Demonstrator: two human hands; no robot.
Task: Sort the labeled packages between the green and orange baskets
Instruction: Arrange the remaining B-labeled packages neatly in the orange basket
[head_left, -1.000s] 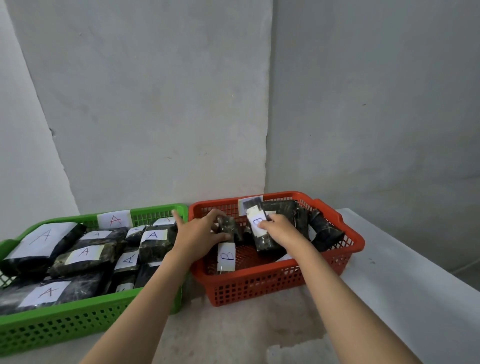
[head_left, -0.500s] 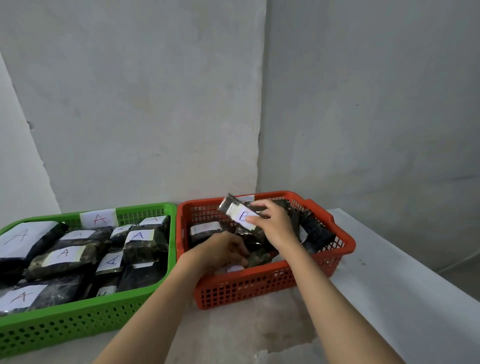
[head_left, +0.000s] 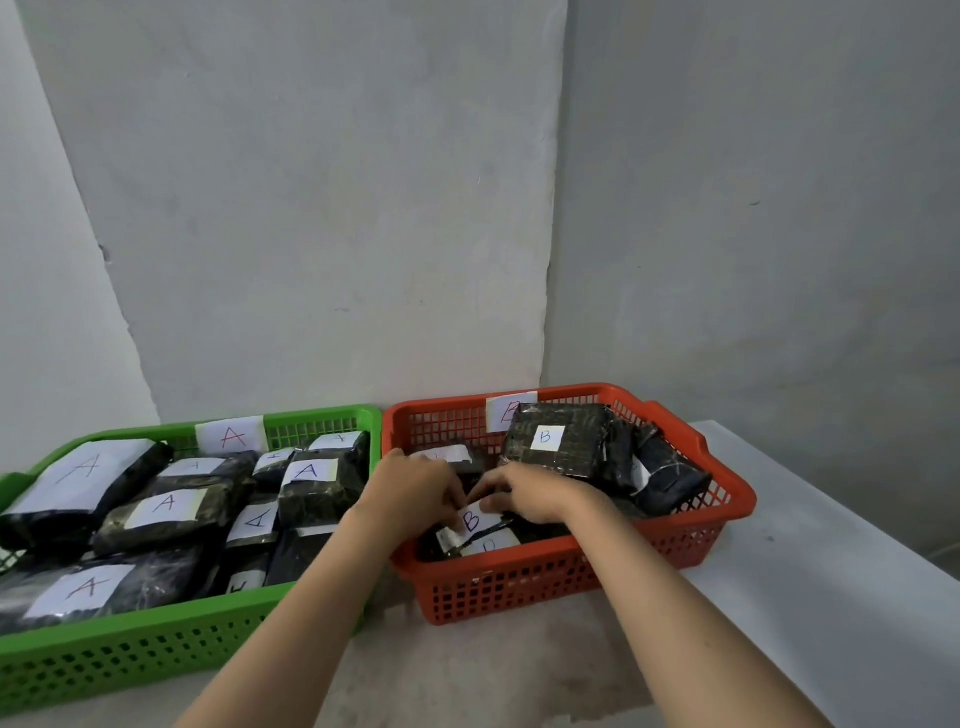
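Both hands now down in orange basket, left hand & right hand pinching B pkg that was raised half a sec ago, so B's landing correctly.

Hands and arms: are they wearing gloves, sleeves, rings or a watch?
No. The left hand and right hand are bare, with no gloves, and no rings or watch show. Both forearms are bare as well, with no sleeve in view down to the bottom edge.

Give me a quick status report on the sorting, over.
Both hands in the orange basket: left hand and right hand pinching a B package. Green basket full of A packages. Nothing in the way.
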